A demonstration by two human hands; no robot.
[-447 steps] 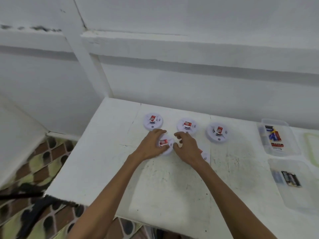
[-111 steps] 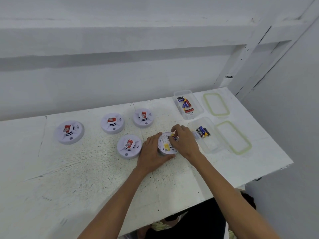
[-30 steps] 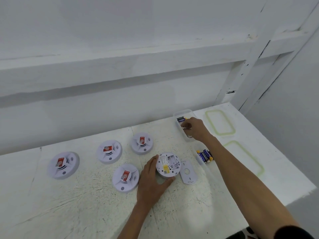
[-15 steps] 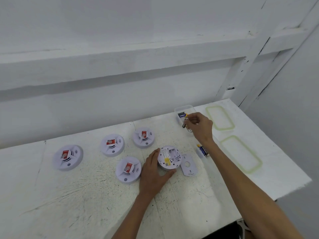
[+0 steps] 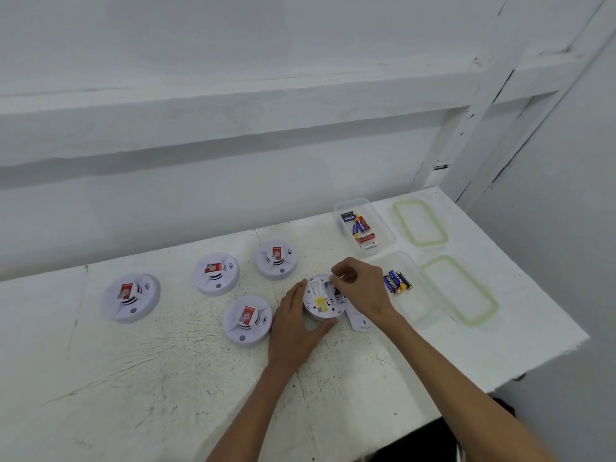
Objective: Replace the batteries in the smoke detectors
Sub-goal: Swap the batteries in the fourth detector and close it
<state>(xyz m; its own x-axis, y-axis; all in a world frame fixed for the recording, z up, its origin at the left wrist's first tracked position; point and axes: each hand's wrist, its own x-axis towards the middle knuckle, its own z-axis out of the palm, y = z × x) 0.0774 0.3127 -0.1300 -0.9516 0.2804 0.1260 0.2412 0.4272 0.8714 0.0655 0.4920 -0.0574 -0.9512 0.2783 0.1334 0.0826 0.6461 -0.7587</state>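
Head view, centre of frame: the overturned smoke detector (image 5: 321, 298) lies back-up on the white table (image 5: 166, 378). The left hand (image 5: 293, 328) rests flat beside it, straight fingers against its left rim and thumb at its near edge. The right hand (image 5: 361, 288) has its fingertips pinched narrow on a dark battery (image 5: 336, 290) at the open compartment. Risks noted: polarity cannot be checked from here, so the cell may seat reversed; a shallow push may let it spring out; the loose cover plate (image 5: 358, 320), lying under the right wrist, may be knocked aside. Four detectors to the left, the nearest (image 5: 247, 320), appear not yet serviced. Markings: red stickers on those four and a yellow label on the open unit, all illegible. Battery brands in the near container (image 5: 413, 308) cannot be read.
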